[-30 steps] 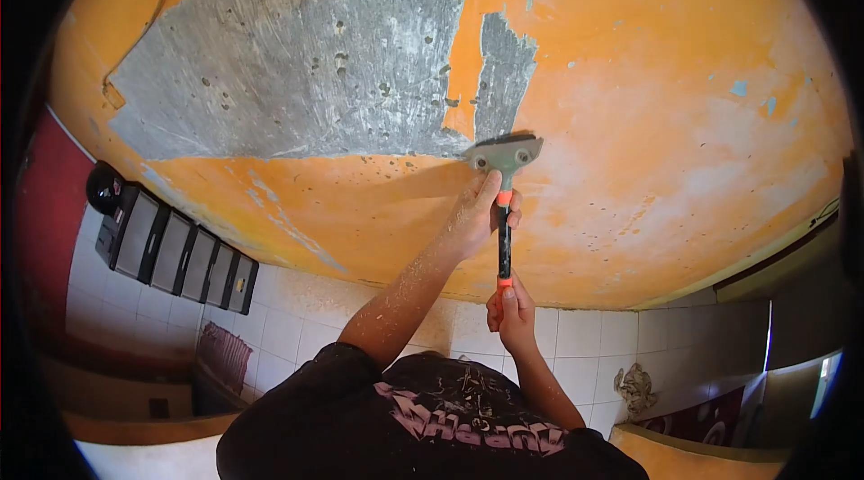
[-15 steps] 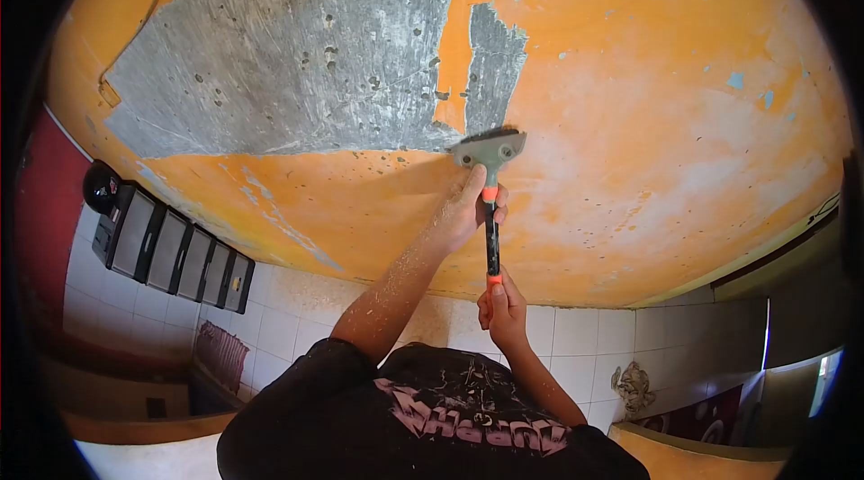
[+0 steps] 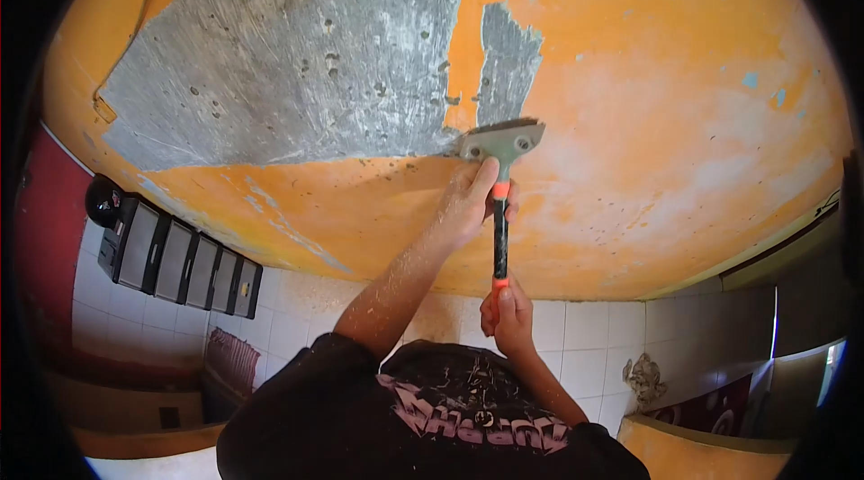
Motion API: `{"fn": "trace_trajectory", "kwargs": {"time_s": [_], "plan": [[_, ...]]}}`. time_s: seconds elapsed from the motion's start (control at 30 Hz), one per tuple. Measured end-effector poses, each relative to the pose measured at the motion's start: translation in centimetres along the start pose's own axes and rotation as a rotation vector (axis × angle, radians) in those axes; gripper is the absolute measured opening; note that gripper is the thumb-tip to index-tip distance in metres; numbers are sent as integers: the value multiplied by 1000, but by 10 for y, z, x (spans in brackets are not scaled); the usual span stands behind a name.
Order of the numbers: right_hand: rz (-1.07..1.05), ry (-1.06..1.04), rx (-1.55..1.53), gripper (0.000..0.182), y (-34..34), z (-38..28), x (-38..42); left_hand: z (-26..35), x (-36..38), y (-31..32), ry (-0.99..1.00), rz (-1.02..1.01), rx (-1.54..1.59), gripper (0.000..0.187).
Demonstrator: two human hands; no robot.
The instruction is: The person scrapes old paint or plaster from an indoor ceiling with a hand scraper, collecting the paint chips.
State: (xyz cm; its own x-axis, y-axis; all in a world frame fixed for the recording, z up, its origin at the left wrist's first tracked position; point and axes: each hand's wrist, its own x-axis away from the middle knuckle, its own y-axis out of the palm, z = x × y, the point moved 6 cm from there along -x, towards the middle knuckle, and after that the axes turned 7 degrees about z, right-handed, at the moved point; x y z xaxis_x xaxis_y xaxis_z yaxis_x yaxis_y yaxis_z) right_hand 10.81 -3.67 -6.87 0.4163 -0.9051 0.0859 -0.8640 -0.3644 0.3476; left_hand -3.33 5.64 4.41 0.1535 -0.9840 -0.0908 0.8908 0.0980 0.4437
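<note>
My left hand (image 3: 472, 201) is closed round the upper handle of a long scraper (image 3: 501, 237), just under its wide head, with the thumb up against the head. Lower down, my right hand (image 3: 510, 316) grips the orange end of the same handle. The scraper's blade lies against the orange wall (image 3: 612, 165), at the bottom of a narrow grey strip (image 3: 507, 66) where the paint is off. Left of it is a large bare grey patch (image 3: 297, 57) with dark pits. Paint flakes and dust cover my left forearm.
A black drawer unit (image 3: 175, 255) with a round black object (image 3: 103, 201) on it stands at the left. White floor tiles (image 3: 589, 349) show below the wall. A crumpled cloth (image 3: 644, 381) lies at the lower right. A cable (image 3: 135, 30) runs down the wall's upper left.
Both hands and the scraper have shifted slightly right in the view, and the scraper's head is tilted a little more. The wall's patches also sit slightly differently in the frame.
</note>
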Motion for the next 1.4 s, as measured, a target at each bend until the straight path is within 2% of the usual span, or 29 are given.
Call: {"fn": "trace_trajectory", "kwargs": {"time_s": [0.17, 0.33, 0.47, 0.53, 0.63, 0.7, 0.77, 0.87, 0.97, 1.0, 1.13, 1.23, 1.33, 1.4], "plan": [[-8, 8, -18, 50, -5, 17, 2, -23, 3, -9, -19, 5, -36, 50], [8, -37, -8, 50, 16, -18, 2, 19, -3, 7, -2, -18, -50, 49], [27, 29, -25, 51, 0, 11, 9, -40, 3, -20, -47, -3, 21, 50], [35, 62, -15, 51, 2, 8, 11, -20, 5, -10, -36, 19, -10, 53], [33, -2, 13, 51, 12, -13, 5, 12, 1, 1, 2, -2, -93, 56], [15, -39, 29, 49, 12, -15, 3, 7, 4, 1, 5, 11, -57, 56], [18, 32, 15, 49, 2, 3, 8, -5, 7, -5, -5, 27, -80, 56], [19, 36, 20, 47, 0, 4, 6, -20, 10, -10, -29, 77, 9, 45], [-4, -13, 10, 46, 13, -23, 3, 24, -1, 4, 41, 40, -64, 47], [-18, -41, 4, 46, 17, -31, 1, 20, 4, 3, 30, 48, -36, 47], [29, 104, -5, 49, 1, -5, 14, -4, 10, -6, -13, 80, -20, 50], [20, 46, 32, 49, 6, -18, 9, -6, 7, -9, -53, 102, -33, 54], [-12, 2, 19, 50, 14, -25, 6, 29, 0, 6, 28, 26, -89, 52], [-16, 4, 5, 50, 14, -23, 5, 19, 1, 1, 12, 56, -58, 51]]}}
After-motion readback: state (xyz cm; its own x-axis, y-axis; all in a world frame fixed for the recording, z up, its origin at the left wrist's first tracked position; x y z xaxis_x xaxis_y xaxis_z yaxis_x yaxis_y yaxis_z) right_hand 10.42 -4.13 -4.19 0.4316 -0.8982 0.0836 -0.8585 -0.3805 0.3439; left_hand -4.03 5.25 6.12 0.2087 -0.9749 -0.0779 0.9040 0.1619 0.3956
